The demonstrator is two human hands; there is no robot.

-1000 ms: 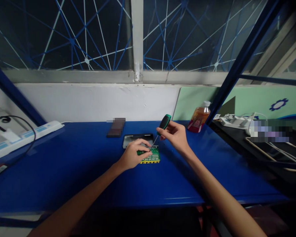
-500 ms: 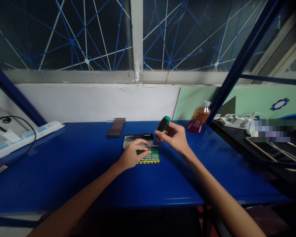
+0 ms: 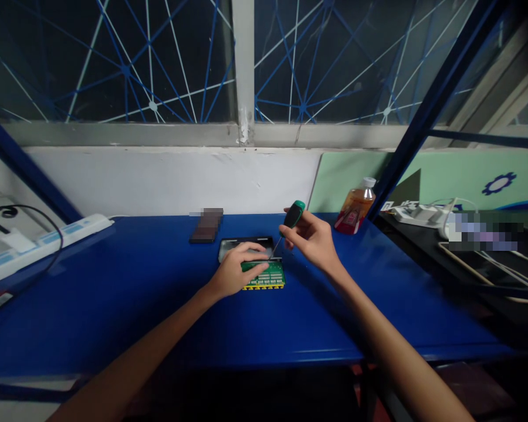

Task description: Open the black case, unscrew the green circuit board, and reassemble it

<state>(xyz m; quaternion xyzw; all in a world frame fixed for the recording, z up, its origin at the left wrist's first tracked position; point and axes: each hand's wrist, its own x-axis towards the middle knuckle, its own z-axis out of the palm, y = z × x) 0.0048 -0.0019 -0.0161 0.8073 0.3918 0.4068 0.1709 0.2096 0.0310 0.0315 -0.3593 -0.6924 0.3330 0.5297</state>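
Observation:
A green circuit board (image 3: 271, 274) with a yellow strip along its near edge lies on the table. My left hand (image 3: 235, 271) rests over its left part, the thumb stretched across the board and the fingers apart from it, reaching toward the far edge. Held upright but leaning, a screwdriver (image 3: 294, 214) with a green and black handle is in the grip of my right hand (image 3: 311, 237). Its thin shaft slants down toward my left fingertips, near the board's far edge; what the tip touches is too small to tell. Behind the board sits an open dark casing (image 3: 225, 248), partly covered by my left hand.
A dark flat object (image 3: 205, 227), partly blurred, lies behind the casing on the blue table (image 3: 136, 293). At the back right stands a bottle (image 3: 355, 206) of reddish-orange liquid. A white power strip (image 3: 70, 236) with a black cable is at left; chargers and cables (image 3: 422, 214) lie at right.
The screwdriver and my right hand have shifted slightly up and right, with the shaft now steeper. My left fingers have spread, the forefinger moving away from the thumb.

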